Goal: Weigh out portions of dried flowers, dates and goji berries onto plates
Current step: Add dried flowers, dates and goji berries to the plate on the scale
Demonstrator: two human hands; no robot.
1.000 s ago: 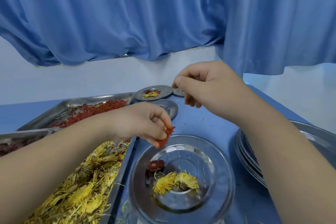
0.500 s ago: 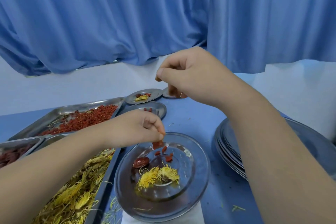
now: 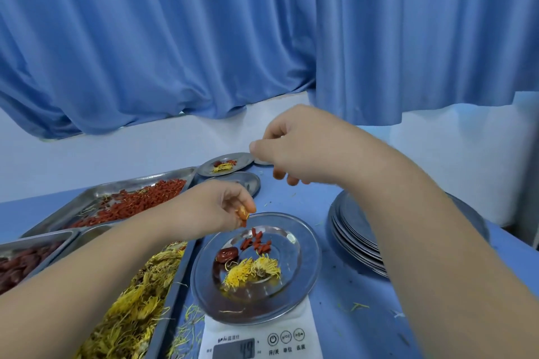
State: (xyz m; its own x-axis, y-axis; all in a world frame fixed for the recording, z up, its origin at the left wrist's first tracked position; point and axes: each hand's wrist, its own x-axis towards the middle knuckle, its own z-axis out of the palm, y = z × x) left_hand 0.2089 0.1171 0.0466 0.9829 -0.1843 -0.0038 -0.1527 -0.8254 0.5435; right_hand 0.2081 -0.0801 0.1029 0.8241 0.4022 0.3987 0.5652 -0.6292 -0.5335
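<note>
My left hand (image 3: 215, 207) hovers over the far-left rim of the round steel plate (image 3: 309, 253) on the white digital scale (image 3: 303, 320), its fingers (image 3: 245, 211) pinched narrow on a few small red dried goji berries (image 3: 243, 223). More berries lie on the plate just below and to the right, beside a dark red date (image 3: 226, 255) and yellow dried flowers (image 3: 252, 271). My right hand (image 3: 306, 151) hangs higher and farther back with curled fingers, and I cannot tell whether it holds anything, so the left is nearer and its pinch should drop down and slightly right
</note>
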